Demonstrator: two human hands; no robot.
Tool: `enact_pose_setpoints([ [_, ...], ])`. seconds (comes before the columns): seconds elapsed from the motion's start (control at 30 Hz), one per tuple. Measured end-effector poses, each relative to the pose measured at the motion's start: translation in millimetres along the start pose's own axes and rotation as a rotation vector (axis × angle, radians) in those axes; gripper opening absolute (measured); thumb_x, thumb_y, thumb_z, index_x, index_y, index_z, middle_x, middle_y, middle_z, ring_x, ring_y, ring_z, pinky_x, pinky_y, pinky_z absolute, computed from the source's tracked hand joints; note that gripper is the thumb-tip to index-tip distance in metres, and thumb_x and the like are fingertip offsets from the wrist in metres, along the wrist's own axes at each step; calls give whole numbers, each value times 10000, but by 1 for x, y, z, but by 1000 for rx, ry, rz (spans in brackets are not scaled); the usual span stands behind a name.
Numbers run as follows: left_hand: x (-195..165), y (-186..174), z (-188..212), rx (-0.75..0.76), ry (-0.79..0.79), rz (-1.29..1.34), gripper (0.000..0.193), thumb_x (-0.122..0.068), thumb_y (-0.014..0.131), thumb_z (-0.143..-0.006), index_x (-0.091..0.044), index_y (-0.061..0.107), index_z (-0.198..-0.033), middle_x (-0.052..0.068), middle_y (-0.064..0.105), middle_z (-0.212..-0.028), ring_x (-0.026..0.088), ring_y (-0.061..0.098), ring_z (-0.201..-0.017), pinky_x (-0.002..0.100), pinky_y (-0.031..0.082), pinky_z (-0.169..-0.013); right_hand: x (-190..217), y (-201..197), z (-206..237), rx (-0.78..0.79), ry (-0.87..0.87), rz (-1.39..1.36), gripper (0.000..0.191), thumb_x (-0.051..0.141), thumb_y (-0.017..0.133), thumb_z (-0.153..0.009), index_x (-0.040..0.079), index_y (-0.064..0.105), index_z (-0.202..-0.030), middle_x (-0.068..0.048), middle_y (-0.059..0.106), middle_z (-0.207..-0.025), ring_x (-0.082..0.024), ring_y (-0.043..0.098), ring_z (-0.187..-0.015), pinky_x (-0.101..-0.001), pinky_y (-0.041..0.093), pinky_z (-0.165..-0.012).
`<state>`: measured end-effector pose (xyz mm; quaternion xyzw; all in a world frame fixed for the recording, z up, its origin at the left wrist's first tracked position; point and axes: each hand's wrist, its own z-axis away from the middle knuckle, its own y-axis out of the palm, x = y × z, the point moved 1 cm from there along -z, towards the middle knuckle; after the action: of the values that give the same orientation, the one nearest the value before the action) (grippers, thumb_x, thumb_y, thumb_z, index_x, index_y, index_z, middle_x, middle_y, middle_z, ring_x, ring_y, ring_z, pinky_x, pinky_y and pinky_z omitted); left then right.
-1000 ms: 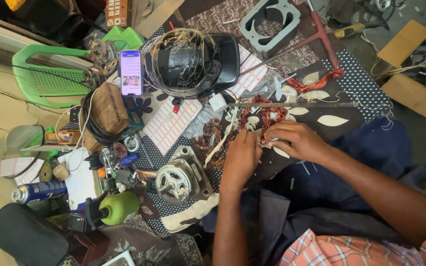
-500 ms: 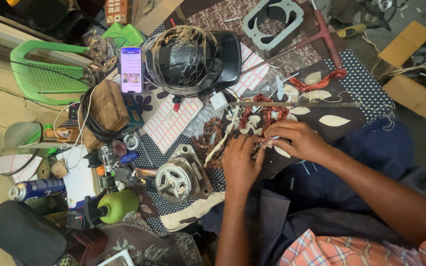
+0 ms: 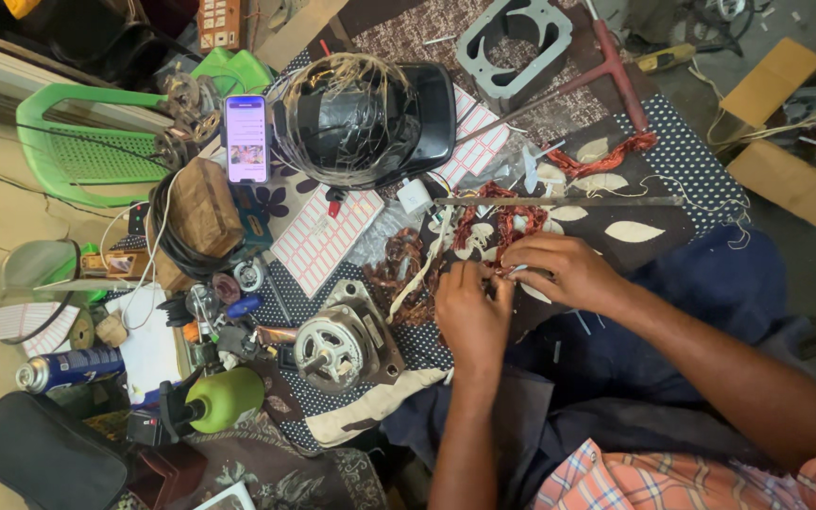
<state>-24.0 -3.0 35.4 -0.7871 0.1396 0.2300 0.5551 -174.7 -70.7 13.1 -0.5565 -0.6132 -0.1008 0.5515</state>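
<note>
My left hand [image 3: 469, 312] and right hand [image 3: 559, 269] both pinch closed on wiry reddish copper coil windings [image 3: 498, 222], beside a round metal motor [image 3: 337, 345].

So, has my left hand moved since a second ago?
No. The left hand sits at the same spot right of the grey motor, on the copper winding.

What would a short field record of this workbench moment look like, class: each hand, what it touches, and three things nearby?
left hand: fingers on the reddish copper wire winding
right hand: pinching at the same winding, close beside the left
surface: dark patterned cloth with white leaf shapes
left of hands: round grey metal motor housing with shaft
above: black helmet-shaped shell draped in pale wires
further left: lit smartphone standing upright
</note>
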Motion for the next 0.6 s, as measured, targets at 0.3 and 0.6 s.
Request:
enact_pose_setpoints([
  [0.3, -14, -6, 3, 23, -4, -165, 127, -110, 722, -845, -33, 622, -832, 140, 594, -867, 340, 640, -781, 447, 523, -665, -1, 1, 1, 1, -23, 11, 228, 107, 768, -836, 34, 724, -1047, -110, 743, -1068, -305, 720, -983, -410, 562, -862],
  [0.6, -14, 0, -1, 90, 64, -285, 140, -122, 694, -849, -28, 591, -846, 137, 568, -906, 328, 615, -820, 437, 528, -678, -2, 0, 2, 3, -23, 15, 221, 104, 766, -837, 34, 721, -1041, -110, 741, -1068, -310, 716, -983, -411, 560, -852],
])
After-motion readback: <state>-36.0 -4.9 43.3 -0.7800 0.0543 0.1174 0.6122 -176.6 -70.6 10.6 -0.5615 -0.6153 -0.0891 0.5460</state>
